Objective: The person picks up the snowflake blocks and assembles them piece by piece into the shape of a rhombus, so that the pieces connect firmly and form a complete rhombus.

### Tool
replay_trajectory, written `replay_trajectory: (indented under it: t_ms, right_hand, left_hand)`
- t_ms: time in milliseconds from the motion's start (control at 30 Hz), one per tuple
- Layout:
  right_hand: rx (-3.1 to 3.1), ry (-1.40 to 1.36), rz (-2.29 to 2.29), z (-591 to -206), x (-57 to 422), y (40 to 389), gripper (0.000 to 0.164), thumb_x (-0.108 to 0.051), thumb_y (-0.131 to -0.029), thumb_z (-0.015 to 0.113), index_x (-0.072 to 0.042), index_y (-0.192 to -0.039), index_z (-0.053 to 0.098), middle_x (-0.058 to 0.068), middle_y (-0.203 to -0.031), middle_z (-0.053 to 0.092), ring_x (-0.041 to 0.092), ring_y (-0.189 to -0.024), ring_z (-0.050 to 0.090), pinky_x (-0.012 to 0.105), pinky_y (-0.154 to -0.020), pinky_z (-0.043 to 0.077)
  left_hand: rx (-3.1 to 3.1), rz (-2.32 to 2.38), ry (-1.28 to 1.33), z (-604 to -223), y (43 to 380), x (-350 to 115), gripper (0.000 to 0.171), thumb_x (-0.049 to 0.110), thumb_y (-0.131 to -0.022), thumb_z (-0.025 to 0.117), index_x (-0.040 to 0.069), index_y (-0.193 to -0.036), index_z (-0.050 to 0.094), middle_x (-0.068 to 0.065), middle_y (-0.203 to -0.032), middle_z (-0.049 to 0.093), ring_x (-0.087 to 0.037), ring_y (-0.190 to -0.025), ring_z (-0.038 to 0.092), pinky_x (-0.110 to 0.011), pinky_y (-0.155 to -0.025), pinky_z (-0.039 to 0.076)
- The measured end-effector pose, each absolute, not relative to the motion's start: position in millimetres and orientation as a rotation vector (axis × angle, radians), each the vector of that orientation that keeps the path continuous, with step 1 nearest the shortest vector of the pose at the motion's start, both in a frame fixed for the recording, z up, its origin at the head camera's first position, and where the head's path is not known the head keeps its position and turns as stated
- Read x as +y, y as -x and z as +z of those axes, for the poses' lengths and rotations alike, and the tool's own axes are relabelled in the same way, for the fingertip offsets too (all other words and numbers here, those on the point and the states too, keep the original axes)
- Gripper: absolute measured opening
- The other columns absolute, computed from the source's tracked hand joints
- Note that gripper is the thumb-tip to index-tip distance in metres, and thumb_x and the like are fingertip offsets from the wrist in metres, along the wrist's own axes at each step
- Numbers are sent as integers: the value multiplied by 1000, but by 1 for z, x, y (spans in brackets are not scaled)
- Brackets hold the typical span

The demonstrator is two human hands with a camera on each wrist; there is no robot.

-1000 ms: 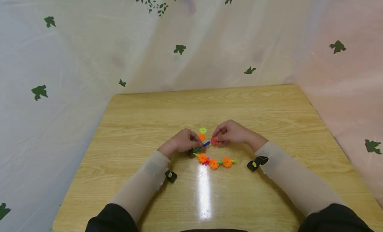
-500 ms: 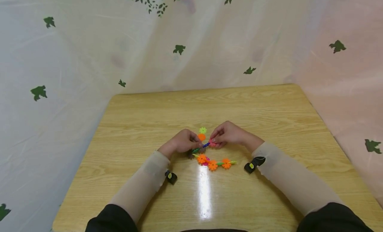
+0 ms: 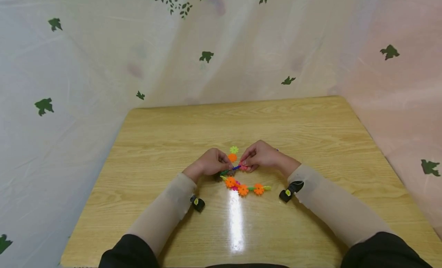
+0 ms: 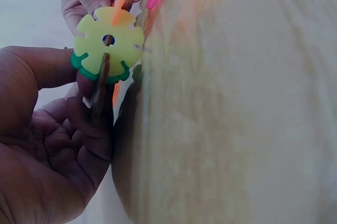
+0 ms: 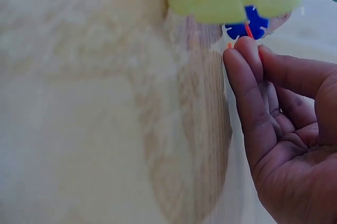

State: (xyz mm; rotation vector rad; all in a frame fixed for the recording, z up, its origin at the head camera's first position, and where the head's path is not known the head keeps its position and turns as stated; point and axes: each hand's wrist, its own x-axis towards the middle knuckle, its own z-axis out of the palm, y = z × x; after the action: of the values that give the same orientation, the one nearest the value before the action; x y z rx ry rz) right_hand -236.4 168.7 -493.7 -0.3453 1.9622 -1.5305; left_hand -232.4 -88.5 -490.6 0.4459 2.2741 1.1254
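Observation:
Notched, flower-shaped plastic discs slot together into a curved chain. My left hand (image 3: 215, 161) pinches the chain near its brown disc (image 3: 231, 172) and green disc (image 4: 127, 72); a yellow disc (image 4: 108, 29) fills the foreground of the left wrist view. Jutting from the held end is a blue disc (image 3: 236, 167), seen nearly edge-on. My right hand (image 3: 261, 153) pinches a pinkish-red disc (image 3: 244, 167) between thumb and fingers. That disc's edge meets the blue disc (image 5: 255, 23) in the right wrist view. Fingers partly hide both pieces.
The chain bends toward me through several orange discs (image 3: 243, 190), a magenta disc (image 3: 235, 187) and a yellow end disc (image 3: 267, 188). Beyond the hands lie a lime disc (image 3: 234, 149) and an orange disc (image 3: 232, 157). A patterned curtain (image 3: 241, 37) borders the wooden table (image 3: 165, 133).
My right hand has moved left, bringing the pinkish-red disc from apart to up against the blue disc. The chain has shifted slightly left, while my left hand stays nearly in place.

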Motion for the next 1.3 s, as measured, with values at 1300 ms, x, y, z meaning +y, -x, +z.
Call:
replay_trajectory:
  t_ms: [1300]
  right_hand:
    - [2647,478,-669,-471,243,249,16,-14,-89,87,-10,-94,72,3,-91,68,22,-85,61,43,-82,53]
  left_hand:
    - [2350,1069,-500,-492,234,-69,19,31,-101,73,14,-106,80,4,-87,75,-13,-73,67,-30,-68,56]
